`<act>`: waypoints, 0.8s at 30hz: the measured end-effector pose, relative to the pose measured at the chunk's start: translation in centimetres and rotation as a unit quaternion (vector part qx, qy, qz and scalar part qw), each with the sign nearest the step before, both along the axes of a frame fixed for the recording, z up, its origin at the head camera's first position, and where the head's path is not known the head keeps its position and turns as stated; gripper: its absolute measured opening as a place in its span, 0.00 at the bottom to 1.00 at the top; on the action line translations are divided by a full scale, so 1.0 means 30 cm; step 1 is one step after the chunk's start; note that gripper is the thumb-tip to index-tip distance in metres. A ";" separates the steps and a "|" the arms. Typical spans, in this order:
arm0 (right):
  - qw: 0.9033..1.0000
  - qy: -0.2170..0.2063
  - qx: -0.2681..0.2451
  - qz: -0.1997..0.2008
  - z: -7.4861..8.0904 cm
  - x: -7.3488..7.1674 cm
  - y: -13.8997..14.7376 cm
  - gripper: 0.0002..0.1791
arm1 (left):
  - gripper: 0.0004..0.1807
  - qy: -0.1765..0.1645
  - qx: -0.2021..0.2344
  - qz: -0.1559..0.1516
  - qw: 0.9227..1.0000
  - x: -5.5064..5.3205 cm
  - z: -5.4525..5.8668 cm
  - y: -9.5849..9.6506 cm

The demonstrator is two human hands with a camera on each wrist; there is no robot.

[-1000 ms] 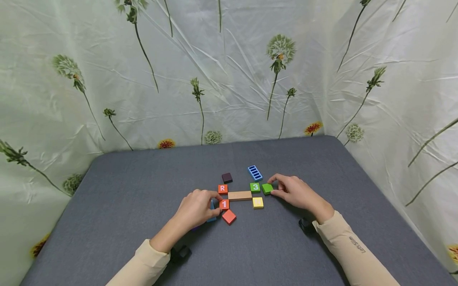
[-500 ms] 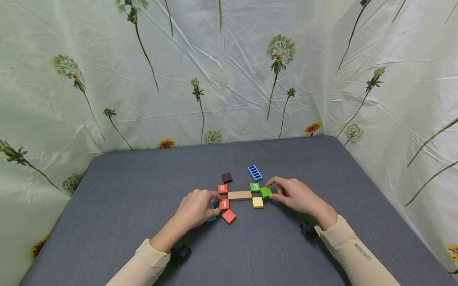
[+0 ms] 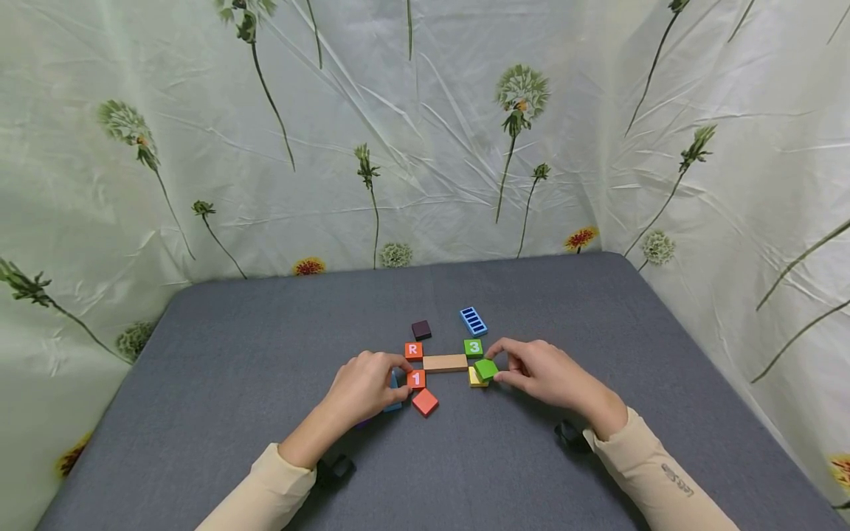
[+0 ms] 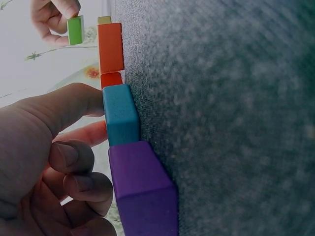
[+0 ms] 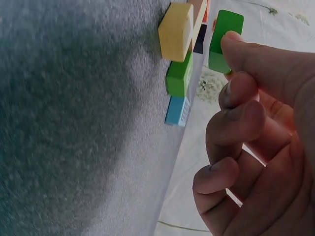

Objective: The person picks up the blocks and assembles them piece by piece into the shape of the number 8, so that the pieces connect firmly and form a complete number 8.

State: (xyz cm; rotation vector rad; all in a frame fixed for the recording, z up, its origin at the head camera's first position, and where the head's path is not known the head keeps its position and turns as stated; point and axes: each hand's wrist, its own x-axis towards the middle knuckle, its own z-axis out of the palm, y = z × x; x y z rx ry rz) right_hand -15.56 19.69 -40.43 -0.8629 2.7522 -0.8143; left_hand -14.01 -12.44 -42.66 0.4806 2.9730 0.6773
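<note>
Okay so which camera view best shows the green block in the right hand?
The right wrist view: the green block appears largest there, though the right hand covers part of it. The head view shows its top, small, partly hiding the yellow block; the left wrist view shows it small, near the top edge.

Free passage is offered over the near tabletop (image 3: 465, 472), between left hand (image 3: 365, 387) and right hand (image 3: 554, 372). Low crossing is blocked by the red block marked 1 (image 3: 416, 379), wooden plank (image 3: 446, 363) and yellow block (image 3: 474, 380); beyond, a gap is left between dark block (image 3: 421, 330) and blue block (image 3: 474, 321).
</note>
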 end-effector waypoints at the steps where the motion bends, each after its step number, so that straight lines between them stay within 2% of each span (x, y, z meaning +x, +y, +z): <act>1: 1.000 -0.001 0.000 0.003 -0.001 0.002 -0.002 0.13 | 0.12 0.000 0.000 0.000 1.000 0.000 0.000 0.000; 24: 0.998 -0.021 0.012 0.056 -0.028 0.037 -0.043 0.13 | 0.13 -0.001 0.001 0.001 1.000 0.000 0.001 0.001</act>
